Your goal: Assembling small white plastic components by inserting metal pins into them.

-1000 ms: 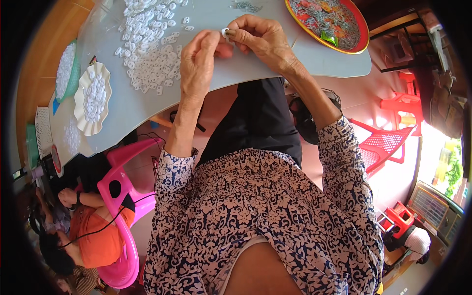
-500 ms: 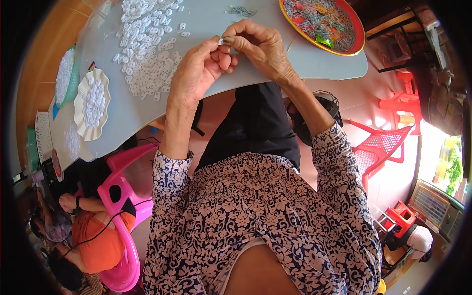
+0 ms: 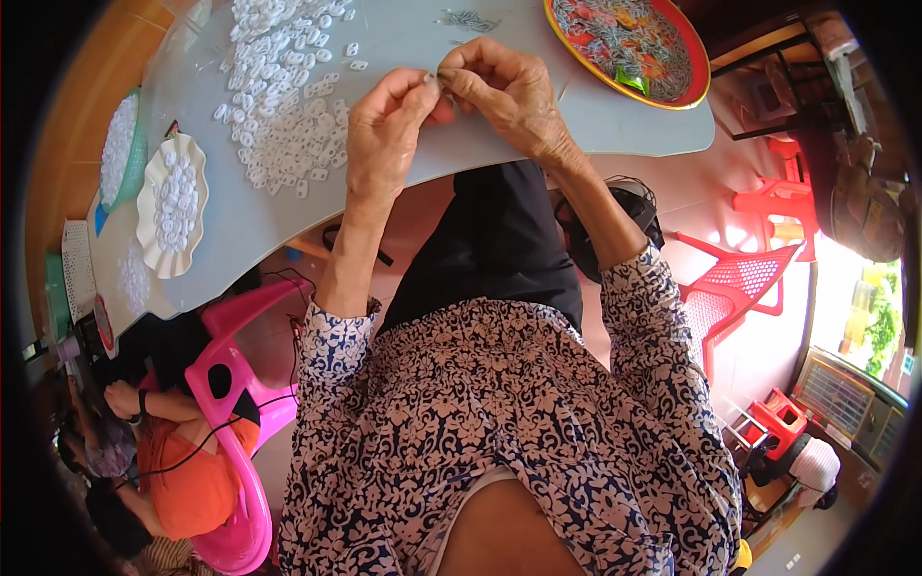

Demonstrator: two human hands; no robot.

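1. Grey table [image 3: 538, 125] fills the upper part of the view, curving with the lens; every place below is given from it.
2. On its middle-left lies a loose heap of small white plastic pieces [image 3: 283, 106], spread flat and partly overlapping.
3. At its far right edge sits a round red tray [image 3: 696, 72] with a yellow rim, holding a mass of small grey bits and one green piece.
4. Near its top edge, between heap and tray, lies a little grey cluster [image 3: 468, 19] of small parts.
5. At its left end stands a scalloped white dish [image 3: 144, 216] with more white pieces in it; a green bowl [image 3: 137, 158] of the same sits just beyond that.
6. Both hands meet above the table's near edge, close to its middle.
7. Left hand [image 3: 384, 134]: thumb and forefinger are pressed together on a tiny white piece [image 3: 431, 79]; the other fingers curl loosely.
8. Right hand [image 3: 509, 91]: fingertips are pinched tight against the same tiny piece, touching the left fingertips. Whether it also holds something of its own is too small to tell.
9. Below the table's left corner stands a pink chair [image 3: 235, 384], with another person in an orange top [image 3: 187, 485] beside it.
10. Right of the table, on the floor, stands a red chair [image 3: 735, 288].
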